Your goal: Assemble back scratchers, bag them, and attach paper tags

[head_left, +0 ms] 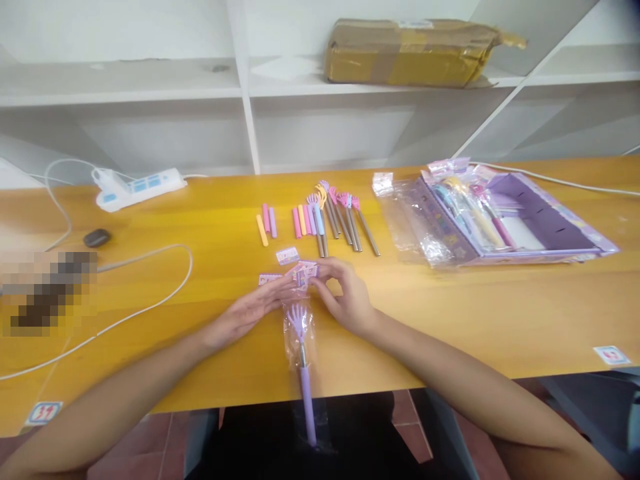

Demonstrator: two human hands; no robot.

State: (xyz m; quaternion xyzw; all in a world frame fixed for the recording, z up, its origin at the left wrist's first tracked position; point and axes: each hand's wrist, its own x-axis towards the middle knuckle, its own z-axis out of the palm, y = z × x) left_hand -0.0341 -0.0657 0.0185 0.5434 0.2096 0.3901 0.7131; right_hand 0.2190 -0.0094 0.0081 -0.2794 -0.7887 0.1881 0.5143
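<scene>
A purple back scratcher (pixel 307 393) lies in a clear plastic bag (pixel 289 333) in front of me, its handle end reaching past the table edge. At the bag's top is a small pink-and-purple printed card (pixel 304 273). My right hand (pixel 350 297) pinches this card between thumb and fingers. On its other side, my left hand (pixel 253 307) lies with fingers stretched out, the fingertips against the card. More printed cards (pixel 287 255) lie just beyond my hands. Behind them are several back scratchers with metal rods (pixel 353 230) and loose coloured handle sleeves (pixel 266 223).
At right, a purple display box (pixel 550 213) holds bagged back scratchers, with clear bags (pixel 405 217) beside it. A power strip (pixel 143 189), white cable (pixel 185 280) and small black object (pixel 97 238) are at left. A cardboard box (pixel 400 57) sits on the shelf.
</scene>
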